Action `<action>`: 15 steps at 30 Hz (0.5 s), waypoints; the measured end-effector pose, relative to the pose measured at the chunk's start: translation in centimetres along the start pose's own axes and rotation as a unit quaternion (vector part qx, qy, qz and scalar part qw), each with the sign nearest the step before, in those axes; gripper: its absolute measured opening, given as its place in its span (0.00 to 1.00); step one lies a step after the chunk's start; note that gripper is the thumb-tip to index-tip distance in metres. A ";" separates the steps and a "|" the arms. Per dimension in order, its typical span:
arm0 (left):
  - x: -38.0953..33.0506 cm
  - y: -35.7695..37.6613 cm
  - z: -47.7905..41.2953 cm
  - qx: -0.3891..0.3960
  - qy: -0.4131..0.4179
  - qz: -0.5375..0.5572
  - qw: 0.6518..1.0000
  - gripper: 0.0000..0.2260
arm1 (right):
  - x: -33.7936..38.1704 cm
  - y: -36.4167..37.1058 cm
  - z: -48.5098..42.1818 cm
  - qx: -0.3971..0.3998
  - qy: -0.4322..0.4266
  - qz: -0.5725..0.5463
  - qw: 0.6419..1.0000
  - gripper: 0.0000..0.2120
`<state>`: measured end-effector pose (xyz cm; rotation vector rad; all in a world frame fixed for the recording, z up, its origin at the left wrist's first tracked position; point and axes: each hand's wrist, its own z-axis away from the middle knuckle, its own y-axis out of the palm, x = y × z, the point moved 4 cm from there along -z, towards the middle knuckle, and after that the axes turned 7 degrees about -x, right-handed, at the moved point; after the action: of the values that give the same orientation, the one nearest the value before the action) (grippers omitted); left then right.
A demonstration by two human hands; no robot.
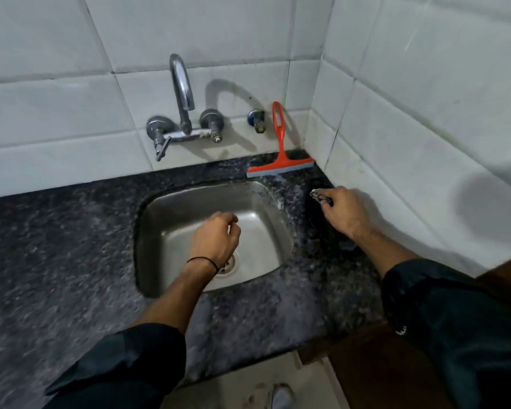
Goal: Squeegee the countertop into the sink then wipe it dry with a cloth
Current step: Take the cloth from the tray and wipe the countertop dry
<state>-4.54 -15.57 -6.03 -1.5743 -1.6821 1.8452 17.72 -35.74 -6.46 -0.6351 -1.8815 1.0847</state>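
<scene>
Take the sink as your landmark: the squeegee stands behind its back right corner, blade down on the dark stone surface and orange handle leaning up against the tiled wall, well apart from both of your hands. It looks parked there so the blade can drain and the handle stays within easy reach. Your right hand rests on the strip of surface to the right of the sink, its grip closed around a small dark bundle with a pale edge; I judge this to be the cloth, though it is too bunched and dim to be sure. Held low and pressed toward the wall corner, it suits wiping that narrow strip, where pale wet streaks show near the sink's rim. Your left hand hangs over the sink basin, above the drain, with fingers curled loosely inward and nothing visible in them; whether the grip holds anything small I cannot tell. It seems kept over the basin to stay clear of the working hand. The tap is behind the sink, with no water visibly running. Since the squeegee is set aside and the cloth is in use, I judge you are in the drying stage.
</scene>
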 end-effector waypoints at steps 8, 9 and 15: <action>0.2 1.8 -4.1 -0.028 -0.041 -0.063 0.997 0.14 | -5.5 7.0 -2.1 0.191 -0.016 0.118 0.974 0.29; 0.5 1.8 -4.4 -0.031 -0.044 -0.070 0.996 0.14 | -5.8 7.4 -1.8 0.200 -0.017 0.110 0.974 0.29; 0.9 1.2 -4.9 -0.039 -0.045 -0.102 0.993 0.18 | -5.3 6.6 -2.0 0.238 0.017 0.088 0.967 0.32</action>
<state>-0.53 -12.38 -6.47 -1.3066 -1.8963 1.7907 22.18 -35.56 -13.91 -0.5395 -1.4733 1.5634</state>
